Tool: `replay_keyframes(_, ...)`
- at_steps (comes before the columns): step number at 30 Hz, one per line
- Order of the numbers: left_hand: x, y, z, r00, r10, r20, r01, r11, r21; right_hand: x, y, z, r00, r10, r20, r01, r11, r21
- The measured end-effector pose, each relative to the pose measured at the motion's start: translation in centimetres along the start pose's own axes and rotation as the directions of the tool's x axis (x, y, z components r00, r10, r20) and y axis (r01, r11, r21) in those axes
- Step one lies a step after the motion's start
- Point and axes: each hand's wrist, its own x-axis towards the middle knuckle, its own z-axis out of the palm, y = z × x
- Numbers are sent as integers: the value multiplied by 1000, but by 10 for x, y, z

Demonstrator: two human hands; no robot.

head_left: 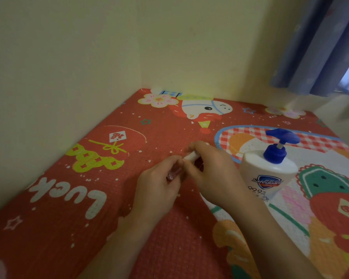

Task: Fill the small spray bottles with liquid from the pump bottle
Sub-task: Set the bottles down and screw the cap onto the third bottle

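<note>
My left hand (pixel 159 184) grips the clear body of a small spray bottle (pixel 172 174), mostly hidden by my fingers. My right hand (pixel 212 172) pinches its white spray top (pixel 190 156), and both hands meet over the red mat. Just right of my right hand stands the white pump bottle (pixel 268 174) with a blue pump head (pixel 281 135), upright on the mat. No other small bottle shows.
A red patterned cloth (pixel 101 198) covers the table. Cream walls close in on the left and at the back, meeting in a corner. A blue curtain (pixel 318 47) hangs at the upper right, beyond the table's far right edge.
</note>
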Motion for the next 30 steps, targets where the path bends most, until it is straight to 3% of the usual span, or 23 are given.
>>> replay_keyframes(4, 7, -6, 2, 998, -59, -21, 58, 997, -52, -2, -1, 4, 1000, 1, -24, 0, 999, 46)
replay_keyframes(9, 18, -22, 5, 984, -173, 47, 178, 976, -122, -7, 7, 1, 995, -7, -103, 1, 998, -58)
replay_keyframes(18, 38, -30, 21, 958, -259, 118, 272, 956, -112, -28, 21, 6, 1000, -20, -12, 19, 997, -68)
replay_keyframes(30, 39, -35, 28, 957, -235, 169, 245, 968, -46, -43, 48, 21, 989, 33, 143, -9, 987, -161)
